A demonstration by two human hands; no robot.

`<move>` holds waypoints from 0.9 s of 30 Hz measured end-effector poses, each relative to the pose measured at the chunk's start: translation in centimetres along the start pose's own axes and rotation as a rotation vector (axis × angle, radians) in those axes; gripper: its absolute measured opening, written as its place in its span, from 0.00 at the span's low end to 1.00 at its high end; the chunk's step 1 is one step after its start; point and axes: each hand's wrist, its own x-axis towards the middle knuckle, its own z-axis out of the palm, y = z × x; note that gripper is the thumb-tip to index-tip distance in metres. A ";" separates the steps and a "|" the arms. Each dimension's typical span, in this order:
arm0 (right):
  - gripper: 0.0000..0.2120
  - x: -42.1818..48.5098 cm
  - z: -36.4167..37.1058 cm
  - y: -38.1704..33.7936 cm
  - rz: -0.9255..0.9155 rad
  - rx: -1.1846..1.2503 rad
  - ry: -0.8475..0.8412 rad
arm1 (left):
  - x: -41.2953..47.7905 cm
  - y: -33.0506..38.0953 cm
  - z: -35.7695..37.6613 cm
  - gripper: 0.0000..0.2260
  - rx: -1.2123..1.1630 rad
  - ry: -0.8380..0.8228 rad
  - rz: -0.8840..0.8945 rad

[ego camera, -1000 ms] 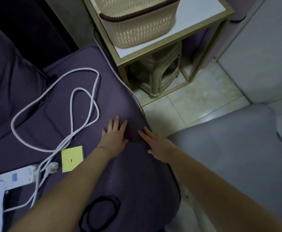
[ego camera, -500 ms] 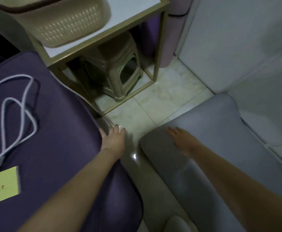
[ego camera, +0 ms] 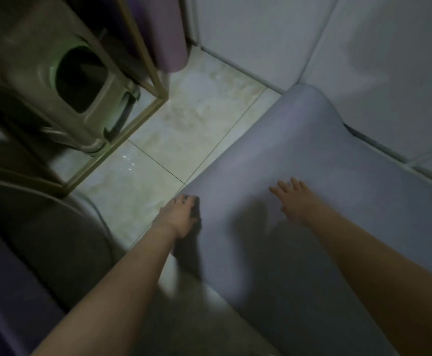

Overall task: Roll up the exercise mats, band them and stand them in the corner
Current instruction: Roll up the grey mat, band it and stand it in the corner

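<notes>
Both hands moved right since the earlier frames — the left hand (ego camera: 180, 217) came off the dark purple mat (ego camera: 7, 291) and crossed the floor gap to the grey mat (ego camera: 312, 265), and the right hand (ego camera: 295, 200) went further in on that same mat. The view swung right too.

Left hand: at the grey mat's left edge, fingers (ego camera: 187, 199) loosely extended, closed on nothing, tips touching the edge. Blur there — could not tell whether the thumb was hooked under.

Right hand: flat, palm down, fingers straight and spread, resting on the mat's top face and holding nothing.

Grey mat lay unrolled under both hands, with bare mat and the hands' shadows between them. Its rounded far corner was ahead of the right fingertips, close to the white wall (ego camera: 363, 60).

Dark purple mat was down-left of the left forearm, well apart from the left hand, also unrolled. Tiled floor (ego camera: 184, 124) showed just ahead of the left fingertips. Further ahead and left of that hand were a plastic stool (ego camera: 43, 80) inside a gold table frame (ego camera: 145, 62) and, behind the frame, a rolled purple mat (ego camera: 167, 34) upright by the wall.
</notes>
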 end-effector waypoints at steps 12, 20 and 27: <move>0.28 4.3 6.7 1.1 -0.096 0.179 0.028 | 7.9 -1.7 4.0 0.58 -0.470 0.036 -0.164; 0.24 4.5 4.6 1.1 -0.084 0.206 0.021 | 5.8 -0.3 0.1 0.38 -0.963 -0.311 -0.044; 0.21 0.5 -4.3 1.7 -0.063 0.389 0.447 | 3.0 2.2 -5.4 0.28 -0.816 0.093 -0.097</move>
